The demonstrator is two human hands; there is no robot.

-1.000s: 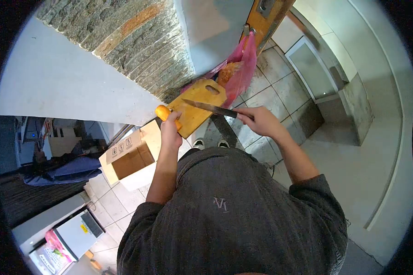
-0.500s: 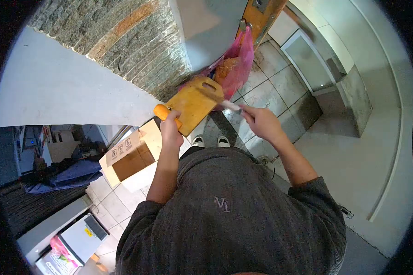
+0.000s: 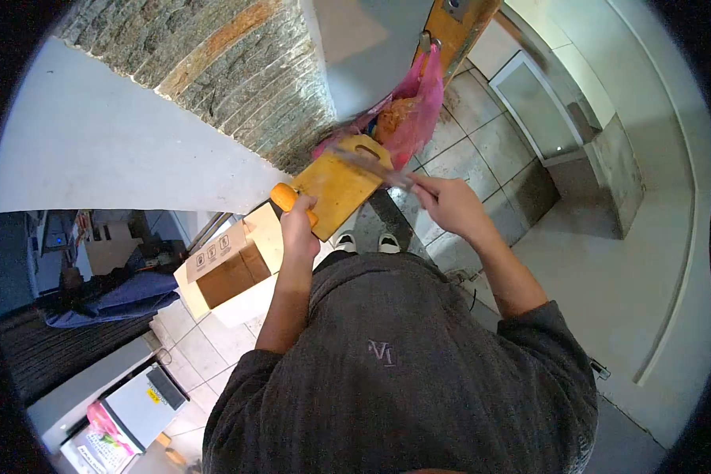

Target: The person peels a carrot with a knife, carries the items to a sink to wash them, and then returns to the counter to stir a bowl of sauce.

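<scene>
A yellow cutting board (image 3: 336, 189) with a slot handle is held at its near left corner by my left hand (image 3: 299, 229). The same hand grips an orange carrot-like piece (image 3: 284, 196) against the board. My right hand (image 3: 450, 204) is closed on the handle of a knife (image 3: 375, 168), whose motion-blurred blade lies over the far part of the board. Just beyond the board hangs a pink plastic bag (image 3: 423, 110) with orange-brown scraps inside.
An open cardboard box (image 3: 229, 276) stands left of my left forearm. A stone-faced wall (image 3: 237, 79) rises at the upper left. The bag hangs from a wooden door edge (image 3: 454, 39). A white bin-like box (image 3: 146, 403) is at the lower left.
The knife blade has swung toward the board's far left edge and lies flatter across it. Board and hands have shifted slightly right and down in the view.
</scene>
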